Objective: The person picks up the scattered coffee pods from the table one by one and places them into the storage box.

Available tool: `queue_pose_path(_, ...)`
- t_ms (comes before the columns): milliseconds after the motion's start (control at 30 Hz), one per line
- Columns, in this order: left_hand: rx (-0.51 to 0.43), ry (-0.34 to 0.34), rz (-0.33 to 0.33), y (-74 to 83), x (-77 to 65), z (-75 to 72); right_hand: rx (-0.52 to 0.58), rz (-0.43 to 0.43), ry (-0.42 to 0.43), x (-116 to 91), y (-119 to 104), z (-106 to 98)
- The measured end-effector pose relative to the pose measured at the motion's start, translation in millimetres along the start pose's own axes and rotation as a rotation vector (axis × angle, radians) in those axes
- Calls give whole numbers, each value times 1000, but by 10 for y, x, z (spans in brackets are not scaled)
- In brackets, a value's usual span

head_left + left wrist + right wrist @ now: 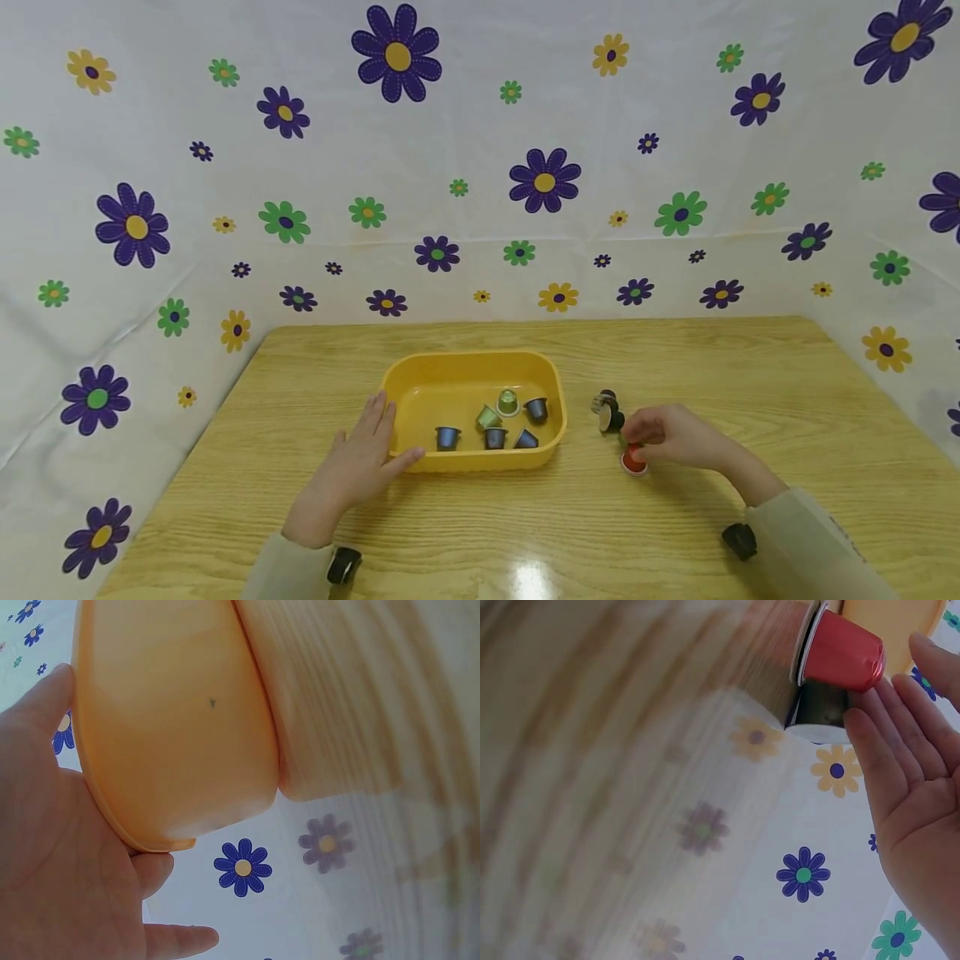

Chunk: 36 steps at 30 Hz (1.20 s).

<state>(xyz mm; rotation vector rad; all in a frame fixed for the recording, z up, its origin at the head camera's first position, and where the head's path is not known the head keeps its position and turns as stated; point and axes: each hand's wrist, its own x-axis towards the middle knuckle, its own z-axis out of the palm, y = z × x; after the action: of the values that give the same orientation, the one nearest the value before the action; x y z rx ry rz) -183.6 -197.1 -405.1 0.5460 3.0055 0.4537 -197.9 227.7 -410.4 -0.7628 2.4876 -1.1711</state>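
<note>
A yellow plastic tub (pixel 472 461) stands on the table with several coffee capsules in it, some dark blue-grey and two light green. My left hand (pixel 356 467) rests against the tub's left end, fingers straight along the rim and thumb at the front corner; the left wrist view shows the palm beside the tub's wall (pixel 180 750). On the right, a red coffee capsule (pixel 633 458) stands on its rim. My right hand (pixel 678 435) reaches to it, fingertips right at its narrow end, thumb apart from the fingers in the right wrist view. A dark capsule (pixel 821 709) shows behind the red one.
Just left of my right hand lie a black-green capsule (pixel 611 418) and another dark one (pixel 604 398), close together. The wooden table (pixel 480 533) is bordered by a white cloth (pixel 465 125) printed with flowers at the back and sides.
</note>
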Motion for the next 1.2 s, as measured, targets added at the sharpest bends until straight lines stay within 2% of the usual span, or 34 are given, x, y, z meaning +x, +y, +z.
queue_pose_path(267,4,0,-1,7,11,-13,-37,15,-40,20,-2,-8)
queue_pose_path(567,10,3,2,14,10,-21,-102,9,-61,30,92,10)
queue_pose_path(767,10,-5,-3,14,11,-19,-90,-2,-67,26,86,10)
queue_pose_path(1200,6,-5,-2,20,-5,-20,-136,-50,-13,-13,2,-12)
